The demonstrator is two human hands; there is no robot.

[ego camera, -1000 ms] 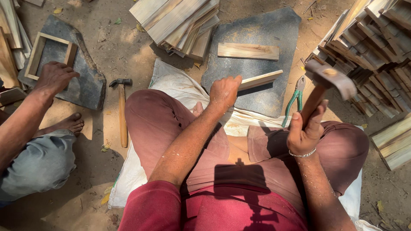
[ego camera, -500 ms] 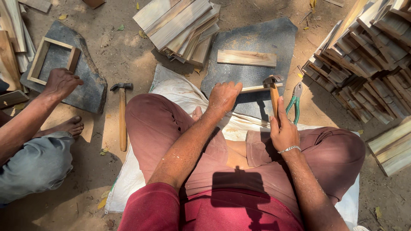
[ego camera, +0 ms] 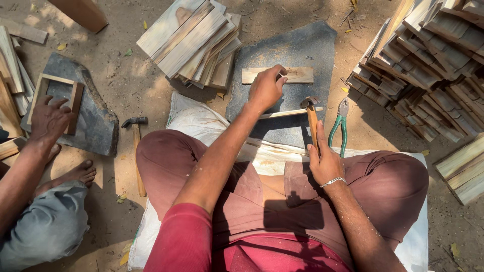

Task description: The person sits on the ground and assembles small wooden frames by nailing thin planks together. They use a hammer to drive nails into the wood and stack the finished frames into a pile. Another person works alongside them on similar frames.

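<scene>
Left hand [ego camera: 266,88] forward — onto slat [ego camera: 278,75]

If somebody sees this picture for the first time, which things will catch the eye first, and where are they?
In the centre, the right hand holds a hammer whose head rests on a thin wooden strip lying on a dark stone slab, while the left hand reaches to a short plank farther up that slab. Stacks of wooden slats fill the top and the right edge. At far left, another person's hand rests on a small wooden frame.

Green-handled pliers [ego camera: 339,128], grey slab [ego camera: 295,55], maroon trousers [ego camera: 166,163].
</scene>
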